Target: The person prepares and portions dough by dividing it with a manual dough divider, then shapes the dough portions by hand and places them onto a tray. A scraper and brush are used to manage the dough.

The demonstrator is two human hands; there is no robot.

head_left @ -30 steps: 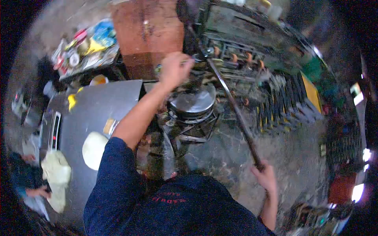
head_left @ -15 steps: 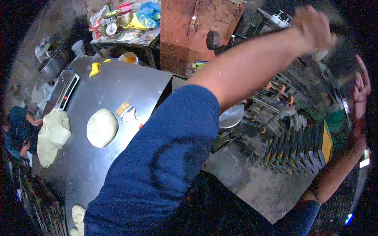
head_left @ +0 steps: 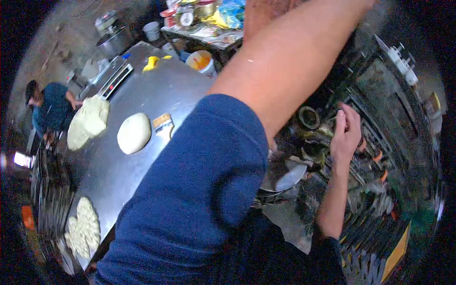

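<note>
My left arm in a blue sleeve (head_left: 190,180) stretches across the middle to the top edge, where the hand runs out of frame. Over the dark racks on the right, my right hand (head_left: 346,130) is raised, its fingers loosely bent and apart, with nothing seen in it. A metal bowl or pan (head_left: 289,178) lies below and to the left of that hand. Left of my sleeve, a round dough ball (head_left: 134,133) rests on the metal table (head_left: 107,168). Beside it lies a wide paintbrush (head_left: 164,125), partly hidden by the sleeve.
A flat dough mass (head_left: 89,122) lies near a digital scale (head_left: 116,80). Several small dough pieces (head_left: 84,230) cover the table's near end. A person (head_left: 54,107) stands beyond the table. A bucket (head_left: 201,62) stands by its far corner; stacked trays (head_left: 50,190) stand at left.
The view has shifted, bringing the table's near end into sight. My left hand has left the frame at the top. My right hand has moved inward to the left, its fingers more bent.
</note>
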